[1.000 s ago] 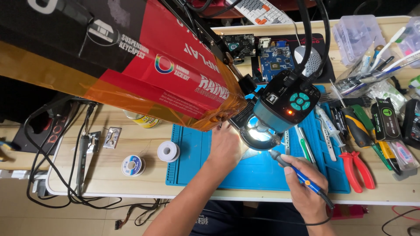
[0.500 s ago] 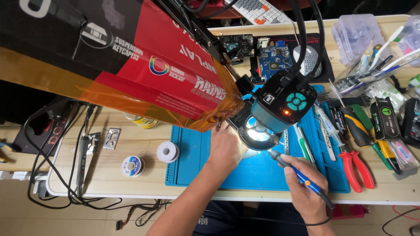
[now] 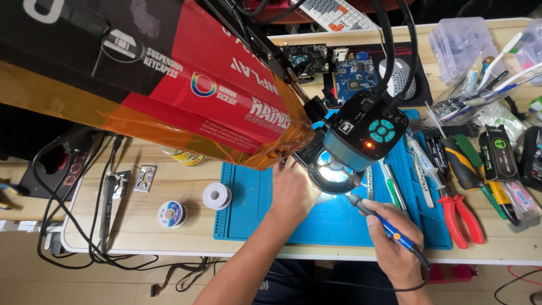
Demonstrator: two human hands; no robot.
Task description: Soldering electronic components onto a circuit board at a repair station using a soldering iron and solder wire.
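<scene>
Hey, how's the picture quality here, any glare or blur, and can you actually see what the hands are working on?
Head view: sharp and evenly lit, little shadow. The ring light under the microscope camera blows out to white glare, hiding the workpiece. The left hand rests on the blue mat; the right hand holds a blue soldering iron. A red box blocks the upper left.

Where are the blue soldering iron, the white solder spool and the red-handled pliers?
blue soldering iron (image 3: 389, 227): head view, on the blue handle by the right hand.
white solder spool (image 3: 217, 195): head view, on its top face.
red-handled pliers (image 3: 460, 220): head view, on the red handles.
</scene>
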